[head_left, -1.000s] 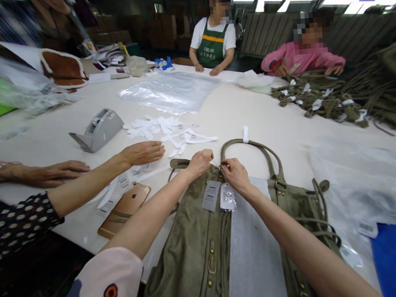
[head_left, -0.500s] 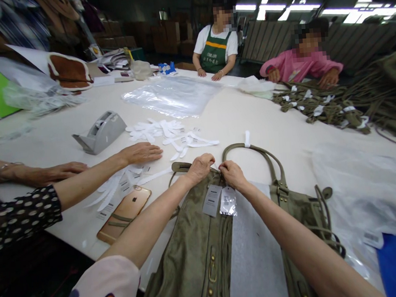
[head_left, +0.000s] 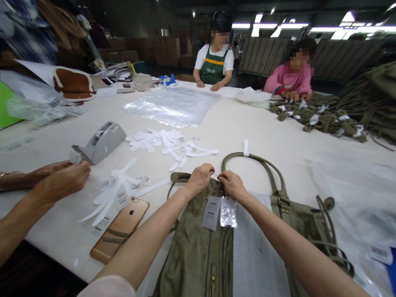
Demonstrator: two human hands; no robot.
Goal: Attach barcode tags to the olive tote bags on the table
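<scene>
An olive-green handbag [head_left: 188, 241] lies before me with its looped handle [head_left: 271, 172] pointing away. My left hand [head_left: 202, 176] is closed in a pinch at the bag's top edge. Just to its right, my right hand [head_left: 232, 183] pinches at the same spot. What lies between the fingertips is too small to make out. Below them hang a grey paper tag [head_left: 211, 213] and a shiny silver packet [head_left: 228, 213]. A sheet of pale paper [head_left: 256, 253] covers the bag's middle. On the handle sits a white label strip [head_left: 246, 148].
At left, a co-worker's hands [head_left: 65, 177] are by a grey tape dispenser [head_left: 103, 140]. White label strips [head_left: 118, 186] and a phone [head_left: 124, 230] lie left of the bag. Clear plastic [head_left: 362, 195] spreads at right, beyond it olive straps [head_left: 319, 116]. Two people stand across the table.
The co-worker's hand has gone from the white strips back to the tape dispenser. The person in pink has drawn both hands together on the straps. My hands keep their pinch at the bag.
</scene>
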